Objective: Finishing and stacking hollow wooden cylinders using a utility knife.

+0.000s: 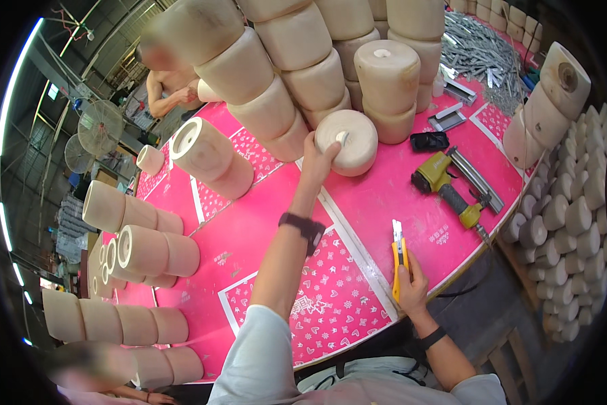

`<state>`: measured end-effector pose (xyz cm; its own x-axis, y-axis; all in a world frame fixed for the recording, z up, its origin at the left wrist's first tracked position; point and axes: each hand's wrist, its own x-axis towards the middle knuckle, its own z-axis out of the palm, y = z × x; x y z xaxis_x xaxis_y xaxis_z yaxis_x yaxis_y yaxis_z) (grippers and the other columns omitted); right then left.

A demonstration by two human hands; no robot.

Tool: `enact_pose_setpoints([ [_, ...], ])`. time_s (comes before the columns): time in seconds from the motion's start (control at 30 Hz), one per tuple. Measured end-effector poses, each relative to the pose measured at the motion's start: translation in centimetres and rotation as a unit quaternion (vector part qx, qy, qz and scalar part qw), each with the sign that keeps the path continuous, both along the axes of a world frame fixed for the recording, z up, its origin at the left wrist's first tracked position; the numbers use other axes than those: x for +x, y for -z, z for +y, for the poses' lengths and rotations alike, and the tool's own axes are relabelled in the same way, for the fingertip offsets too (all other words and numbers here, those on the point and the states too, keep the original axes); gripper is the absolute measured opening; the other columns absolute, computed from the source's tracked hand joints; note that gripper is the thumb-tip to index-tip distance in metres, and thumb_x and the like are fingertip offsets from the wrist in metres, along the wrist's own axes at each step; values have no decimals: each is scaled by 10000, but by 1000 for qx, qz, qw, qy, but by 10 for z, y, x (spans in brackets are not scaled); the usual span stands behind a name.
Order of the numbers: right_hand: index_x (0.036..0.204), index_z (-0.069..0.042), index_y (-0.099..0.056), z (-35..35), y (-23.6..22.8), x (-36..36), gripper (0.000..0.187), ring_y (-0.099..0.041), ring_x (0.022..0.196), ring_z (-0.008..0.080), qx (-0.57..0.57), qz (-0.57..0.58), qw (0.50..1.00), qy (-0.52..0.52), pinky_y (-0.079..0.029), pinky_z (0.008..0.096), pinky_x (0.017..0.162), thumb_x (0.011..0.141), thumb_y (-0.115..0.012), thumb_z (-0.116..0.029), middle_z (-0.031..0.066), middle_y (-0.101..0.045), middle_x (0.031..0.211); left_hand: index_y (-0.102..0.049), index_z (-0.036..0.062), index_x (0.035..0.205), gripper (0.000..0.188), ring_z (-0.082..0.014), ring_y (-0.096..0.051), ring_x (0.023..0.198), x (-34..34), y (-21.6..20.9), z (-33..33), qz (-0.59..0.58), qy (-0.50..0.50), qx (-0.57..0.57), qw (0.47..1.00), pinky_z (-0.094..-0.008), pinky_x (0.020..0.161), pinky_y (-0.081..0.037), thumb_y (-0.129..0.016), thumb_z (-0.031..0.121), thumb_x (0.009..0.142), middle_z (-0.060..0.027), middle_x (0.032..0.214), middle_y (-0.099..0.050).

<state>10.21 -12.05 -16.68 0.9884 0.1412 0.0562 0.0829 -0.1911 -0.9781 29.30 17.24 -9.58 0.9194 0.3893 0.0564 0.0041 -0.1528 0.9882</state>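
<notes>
My left hand (319, 156) is closed on the near-left side of a cream, round-edged cylinder (359, 147), thumb on its top face near a small central mark. This cylinder stands at the foot of tall stacks of similar cream cylinders (296, 44). Lower right, my right hand (412, 282) grips a yellow utility knife (399, 260) with its blade out, pointing away from me above the pink tabletop (357, 202). The knife is apart from the cylinder. A yellow-green nail gun (445, 182) with a black handle lies on the table to the right of both hands.
Beside the nail gun are a black case (429, 141) and metal trays (446, 117). Metal strips (482, 50) lie heaped at the far right. More cylinders (141, 250) stand to the left; smaller ones (573, 223) are piled off the right edge. Two other people are at the left.
</notes>
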Motion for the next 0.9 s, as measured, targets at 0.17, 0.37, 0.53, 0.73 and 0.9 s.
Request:
enact_pose_setpoints([
  [0.17, 1404, 19, -425, -2, 3, 6, 441, -558, 771, 124, 210, 125, 969, 26, -479, 260, 660, 989, -489, -116, 73, -609, 1007, -321, 47, 1428, 616, -307, -449, 1303, -123, -4, -36, -80, -22, 61, 995, -401, 984, -473, -624, 201, 914, -179, 1377, -443],
  [0.37, 1326, -17, -406, 18, -23, 50, 333, -653, 952, 205, 224, 104, 969, 29, -573, 291, 689, 1032, -453, -167, 93, -609, 1072, -333, 19, 1476, 661, -239, -501, 1263, -173, -40, -43, 11, 57, 11, 998, -357, 1013, -440, -621, 271, 937, -164, 1419, -470],
  [0.53, 1283, 21, -450, 37, -29, 52, 310, -596, 997, 171, 280, 152, 948, 12, -512, 302, 735, 1020, -462, -142, 133, -593, 1121, -436, -4, 1410, 568, -216, -604, 1110, -188, -42, -47, 125, 154, 201, 959, -337, 973, -464, -617, 277, 950, -166, 1262, -593],
  [0.73, 1327, 41, -422, 51, -26, 15, 360, -550, 1090, 193, 141, 115, 983, 19, -441, 324, 928, 1014, -470, -128, 157, -543, 1210, -441, -49, 1365, 523, -360, -609, 1145, -232, -36, -61, 96, 22, 112, 989, -411, 989, -458, -556, 212, 927, -285, 1203, -613],
  [0.9, 1340, 36, -416, 57, -34, -33, 369, -533, 1103, 194, 150, 148, 976, -61, -430, 328, 941, 1012, -469, -124, 143, -536, 1206, -445, -21, 1379, 498, -408, -621, 1103, -300, -49, -58, 169, -23, 245, 954, -448, 944, -473, -496, 177, 925, -313, 1165, -614],
])
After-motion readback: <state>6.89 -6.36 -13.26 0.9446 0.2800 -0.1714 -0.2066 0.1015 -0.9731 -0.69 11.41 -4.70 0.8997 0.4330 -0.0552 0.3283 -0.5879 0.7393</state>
